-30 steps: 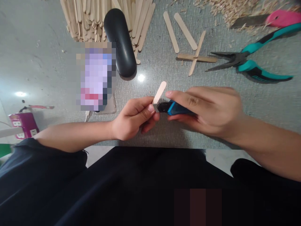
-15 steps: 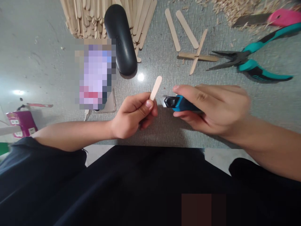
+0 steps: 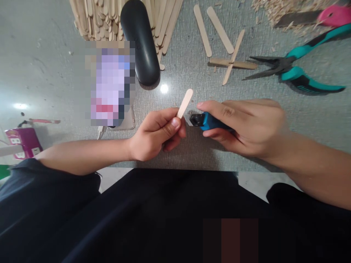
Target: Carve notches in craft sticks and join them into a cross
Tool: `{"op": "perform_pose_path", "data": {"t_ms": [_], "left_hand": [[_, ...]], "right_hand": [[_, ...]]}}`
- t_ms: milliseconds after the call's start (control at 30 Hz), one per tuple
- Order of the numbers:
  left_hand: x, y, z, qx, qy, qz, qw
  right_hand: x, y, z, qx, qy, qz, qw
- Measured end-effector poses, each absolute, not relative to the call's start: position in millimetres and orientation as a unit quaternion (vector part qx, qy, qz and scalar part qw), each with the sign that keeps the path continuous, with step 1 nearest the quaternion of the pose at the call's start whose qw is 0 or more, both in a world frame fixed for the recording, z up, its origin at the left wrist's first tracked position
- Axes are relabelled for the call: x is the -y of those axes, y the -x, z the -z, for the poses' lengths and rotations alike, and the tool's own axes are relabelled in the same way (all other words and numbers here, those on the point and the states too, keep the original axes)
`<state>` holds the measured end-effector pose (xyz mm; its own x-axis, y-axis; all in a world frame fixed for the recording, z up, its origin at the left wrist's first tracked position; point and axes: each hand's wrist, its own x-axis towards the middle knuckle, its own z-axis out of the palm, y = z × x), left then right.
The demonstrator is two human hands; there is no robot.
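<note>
My left hand (image 3: 161,129) pinches a popsicle stick (image 3: 185,103) between thumb and fingers; its rounded upper end sticks out and the lower part is hidden in the hand. Just to the right, my right hand (image 3: 244,124) is wrapped round a blue and black utility knife (image 3: 210,121). Its short blade points left, close to the stick; whether it touches the stick I cannot tell. Beyond the hands lie two loose popsicle sticks (image 3: 203,31) and a cross of two sticks (image 3: 231,63).
Teal needle-nose pliers (image 3: 285,67), jaws apart, lie at right near a pink-handled blade (image 3: 330,16) and wood shavings (image 3: 274,9). At left are a black case (image 3: 140,44), a pile of sticks (image 3: 101,22), a blurred phone (image 3: 111,87) and a purple power strip (image 3: 26,142).
My right hand has moved slightly left, bringing the knife blade nearer to the popsicle stick. My left hand and its stick have shifted a little right. The view has moved slightly.
</note>
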<state>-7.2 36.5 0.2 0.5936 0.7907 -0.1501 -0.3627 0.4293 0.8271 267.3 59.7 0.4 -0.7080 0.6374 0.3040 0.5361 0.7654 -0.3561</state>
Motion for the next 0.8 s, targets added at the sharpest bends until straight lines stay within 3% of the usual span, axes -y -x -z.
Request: {"op": "perform_pose_path", "data": {"t_ms": [400, 800], "left_hand": [[-38, 11, -1, -0.223, -0.405, -0.316, 0.829], [-38, 17, 3, -0.29, -0.613, -0.34, 0.652]], "right_hand": [[-61, -273, -4, 0.905, 0.269, -0.215, 0.251], [-46, -267, 10, 0.889, 0.283, -0.231, 0.276]]}}
